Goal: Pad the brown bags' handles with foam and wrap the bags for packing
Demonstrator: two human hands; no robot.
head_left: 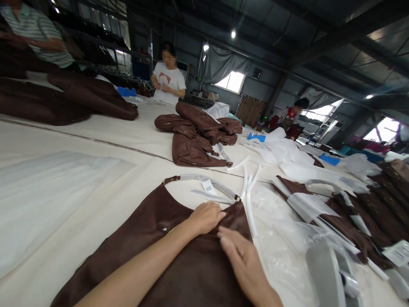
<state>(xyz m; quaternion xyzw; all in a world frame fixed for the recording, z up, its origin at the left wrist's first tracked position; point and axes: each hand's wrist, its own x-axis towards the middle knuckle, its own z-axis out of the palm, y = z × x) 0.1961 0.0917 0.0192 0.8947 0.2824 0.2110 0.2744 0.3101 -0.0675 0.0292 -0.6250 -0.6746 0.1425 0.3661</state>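
Observation:
A dark brown bag (191, 264) lies flat on the cream table (105, 170), its curved top edge facing away from me. The bag's handle (191, 176) is wrapped in whitish film, with a white tag (208, 186) beside it. My left hand (207, 217) rests on the bag near its top edge, fingers bent and pressed together; whatever may be under them is hidden. Just to the right, my right hand (243, 256) touches or hovers over the bag, its fingers extended and holding nothing visible.
Brown bags are piled (198, 136) beyond the handle. White tubes (251, 204), clear plastic (284, 256) and a grey dispenser-like object (326, 273) lie to the right, near a row of bags (377, 200). A person (168, 76) stands across the table; others are farther off.

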